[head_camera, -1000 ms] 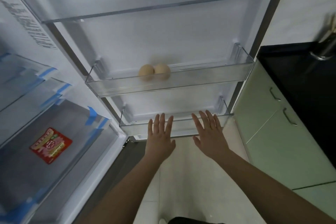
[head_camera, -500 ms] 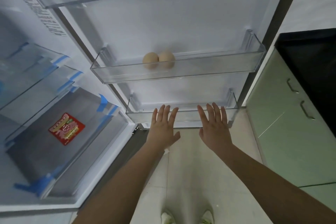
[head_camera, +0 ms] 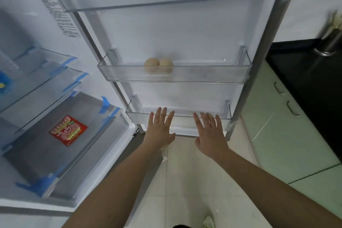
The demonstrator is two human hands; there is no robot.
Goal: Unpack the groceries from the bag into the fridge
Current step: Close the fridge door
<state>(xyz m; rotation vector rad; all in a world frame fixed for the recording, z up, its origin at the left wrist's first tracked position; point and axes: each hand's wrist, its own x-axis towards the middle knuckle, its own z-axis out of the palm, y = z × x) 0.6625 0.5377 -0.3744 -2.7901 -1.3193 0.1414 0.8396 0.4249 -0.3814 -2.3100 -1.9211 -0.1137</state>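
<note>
The fridge door (head_camera: 185, 33) stands open in front of me with clear plastic bins. Two beige eggs (head_camera: 158, 65) sit side by side in the middle door bin (head_camera: 212, 75). My left hand (head_camera: 160, 131) and my right hand (head_camera: 210, 135) are both held flat, fingers spread, empty, just in front of the lowest door bin (head_camera: 226, 112). A red packet (head_camera: 68, 130) lies on the glass cover of the lower fridge drawer (head_camera: 37, 163) at the left. No grocery bag is in view.
Glass fridge shelves with blue tape (head_camera: 46, 72) are stacked at the left. Pale green cabinets with metal handles (head_camera: 288, 135) and a black countertop (head_camera: 314, 79) stand at the right. A metal container (head_camera: 329, 44) sits on the counter. Tiled floor lies below.
The view has shifted slightly; both hands stay spread and empty in front of the lowest door bin. The eggs have not moved.
</note>
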